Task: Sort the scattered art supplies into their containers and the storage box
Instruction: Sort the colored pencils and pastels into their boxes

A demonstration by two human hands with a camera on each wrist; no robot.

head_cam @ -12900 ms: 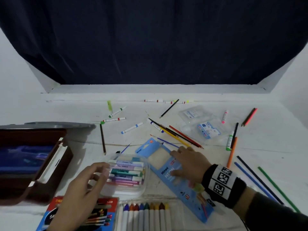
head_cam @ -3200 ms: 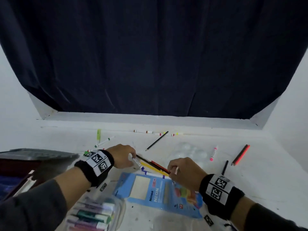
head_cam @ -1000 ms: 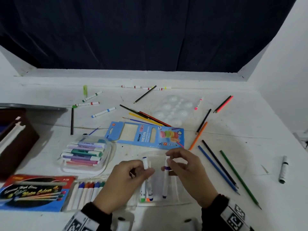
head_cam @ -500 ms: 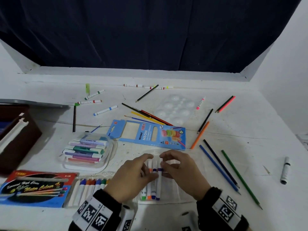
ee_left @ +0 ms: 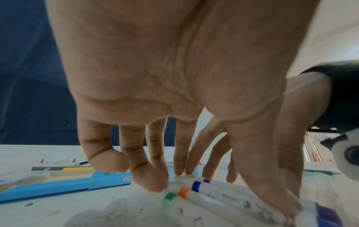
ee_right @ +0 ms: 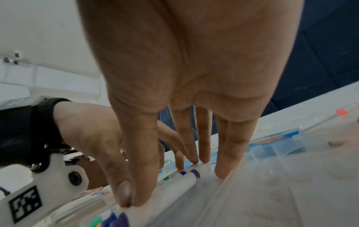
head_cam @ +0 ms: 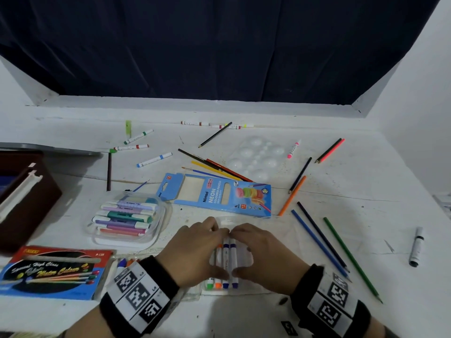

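My head view looks down and forward over the table point(head_cam: 366, 181); my two wrist views sit close under each palm, sharing the markers point(head_cam: 229, 262).

White table point(head_cam: 366, 181) strewn with loose pencils point(head_cam: 319, 240), markers point(head_cam: 154, 159), blue pencil box point(head_cam: 214, 195), clear palette point(head_cam: 258, 157).

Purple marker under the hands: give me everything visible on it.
The purple marker is a slim white plastic barrel with a purple band near its far end and a purple cap at the near end; faint print on the barrel is unreadable. It lies flat in a clear plastic tray, rightmost of four, touching the blue marker. The right hand presses its fingers on the far end and its thumb near the cap; the left hand presses the neighbouring markers.
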